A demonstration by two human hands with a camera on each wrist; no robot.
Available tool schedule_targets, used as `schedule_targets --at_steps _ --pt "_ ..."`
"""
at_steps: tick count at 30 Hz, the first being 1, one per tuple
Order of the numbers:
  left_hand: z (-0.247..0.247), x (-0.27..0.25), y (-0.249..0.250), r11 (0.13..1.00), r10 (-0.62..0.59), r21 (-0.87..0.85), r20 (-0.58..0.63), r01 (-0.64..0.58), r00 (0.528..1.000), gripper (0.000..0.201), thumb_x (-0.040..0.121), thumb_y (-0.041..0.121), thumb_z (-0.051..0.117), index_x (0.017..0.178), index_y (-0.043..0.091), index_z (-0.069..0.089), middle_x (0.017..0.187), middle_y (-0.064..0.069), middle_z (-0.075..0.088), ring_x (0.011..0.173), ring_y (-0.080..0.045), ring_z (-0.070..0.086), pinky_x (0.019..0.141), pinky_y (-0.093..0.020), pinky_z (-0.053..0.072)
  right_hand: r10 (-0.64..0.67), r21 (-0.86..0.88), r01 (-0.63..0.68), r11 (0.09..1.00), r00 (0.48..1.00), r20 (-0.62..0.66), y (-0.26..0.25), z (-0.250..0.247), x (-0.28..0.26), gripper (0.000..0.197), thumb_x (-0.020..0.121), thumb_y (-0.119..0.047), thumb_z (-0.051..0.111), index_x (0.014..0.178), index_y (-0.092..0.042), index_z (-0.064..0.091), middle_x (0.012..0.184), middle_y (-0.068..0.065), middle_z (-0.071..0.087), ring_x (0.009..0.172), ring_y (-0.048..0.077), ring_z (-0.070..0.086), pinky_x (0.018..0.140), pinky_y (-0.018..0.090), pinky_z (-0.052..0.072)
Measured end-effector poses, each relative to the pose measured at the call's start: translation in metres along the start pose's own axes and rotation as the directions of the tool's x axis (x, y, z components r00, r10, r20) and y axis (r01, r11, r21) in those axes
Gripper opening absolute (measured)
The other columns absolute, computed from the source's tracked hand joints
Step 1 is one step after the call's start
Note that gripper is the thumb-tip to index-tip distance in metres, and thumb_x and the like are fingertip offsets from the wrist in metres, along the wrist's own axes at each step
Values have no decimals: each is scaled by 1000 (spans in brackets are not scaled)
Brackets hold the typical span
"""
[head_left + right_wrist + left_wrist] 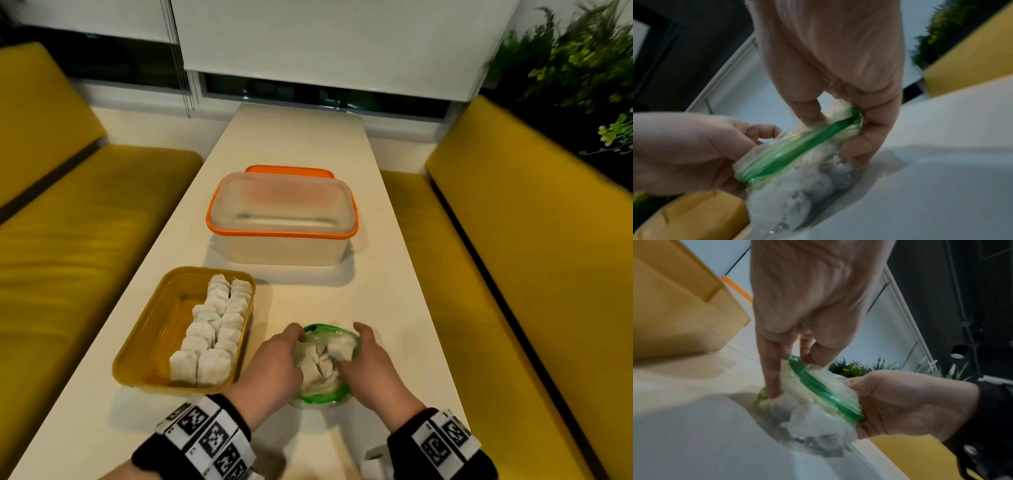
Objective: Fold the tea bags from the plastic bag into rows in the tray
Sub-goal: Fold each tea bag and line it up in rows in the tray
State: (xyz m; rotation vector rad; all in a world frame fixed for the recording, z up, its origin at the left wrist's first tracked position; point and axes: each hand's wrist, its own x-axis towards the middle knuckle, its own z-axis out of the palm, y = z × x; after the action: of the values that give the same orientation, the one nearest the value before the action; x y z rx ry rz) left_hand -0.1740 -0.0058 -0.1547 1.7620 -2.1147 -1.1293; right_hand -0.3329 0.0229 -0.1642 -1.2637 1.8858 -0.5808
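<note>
Plastic bag with its green zip rim sits on the white worktop right in front of me, cradled between both hands, mouth spread wide and loose tea bags bunched inside it. My left hand is on the bag's left side: in the left wrist view its fingers curl down over the green rim, one pressing into the plastic, the thumb tucked against the rim from the other side, so it's gripping the bag's edge. My right hand grips the right side the same way; the right wrist view shows the thumb inside the mouth and the other fingers wrapped round the outside of the rim, pinching the plastic between them. Whether either hand has hold of a tea bag itself, I can't tell.

Just left of the bag, near my left hand, lies the yellow tray, with two rows of folded tea bags packed along its right side, the left part of its floor bare. Farther up the worktop stands a clear container with an orange rim, an orange lid behind it. Yellow benches flank the worktop on both sides.
</note>
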Motion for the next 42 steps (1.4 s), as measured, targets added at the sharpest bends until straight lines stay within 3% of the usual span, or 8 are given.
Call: schedule_targets --at_steps 4,10,15,19,24,28,32,42 --pt "0 1 -5 941 -34 -339 -112 -6 993 34 83 -3 49 104 23 47 95 -1 62 76 -14 58 51 -21 46 127 416 -145 898 989 72 4 -10 -4 21 84 -6 62 98 -22 57 104 7 65 90 23 65 73 44 59" --pt "9 2 -8 538 -121 -841 -16 52 993 41 77 -22 31 71 14 50 82 -12 55 64 -24 49 38 -21 37 152 707 -304 639 950 271 15 -24 -3 47 77 24 33 110 -3 53 102 21 60 87 39 62 79 63 52" --pt "23 4 -11 641 -178 -761 -21 100 984 50 81 -17 31 82 13 72 99 -11 67 78 -26 62 50 -24 49 237 792 -303 531 950 205 18 -17 0 45 75 26 28 98 -1 56 81 21 63 69 33 61 64 39 49" --pt "29 3 -20 712 -194 -695 -51 105 980 39 86 -4 44 97 20 71 109 -6 67 96 -22 64 85 -41 55 317 829 -414 376 898 305 23 -15 6 51 64 24 25 101 8 55 85 23 61 71 36 58 61 39 51" --pt "25 -6 -20 772 -116 -617 100 153 988 61 59 15 69 119 23 59 113 -4 64 94 -20 66 81 -35 58 242 824 -422 379 904 353 30 -14 5 40 77 12 31 108 -1 53 102 27 61 83 39 60 74 49 51" --pt "19 -10 -17 913 -68 -394 104 104 992 82 65 4 72 138 22 42 119 3 54 103 -12 58 82 -21 52 -140 244 156 957 987 -82 36 -17 -3 32 78 11 47 79 -21 50 93 4 55 80 23 58 62 29 53" --pt "15 -10 -13 977 14 -212 56 -2 998 95 64 2 73 146 22 29 137 2 39 113 -8 42 91 -14 38 -401 -233 385 893 916 -27 37 -23 -8 24 80 0 58 92 -18 69 95 0 61 80 7 49 68 6 35" --pt "30 -9 -31 995 87 49 20 -88 996 87 73 25 75 146 30 28 142 3 38 127 -16 39 103 -15 28 -178 -583 178 793 982 57 32 -18 -5 39 83 -43 53 121 -38 48 111 -6 62 103 21 59 77 33 46"
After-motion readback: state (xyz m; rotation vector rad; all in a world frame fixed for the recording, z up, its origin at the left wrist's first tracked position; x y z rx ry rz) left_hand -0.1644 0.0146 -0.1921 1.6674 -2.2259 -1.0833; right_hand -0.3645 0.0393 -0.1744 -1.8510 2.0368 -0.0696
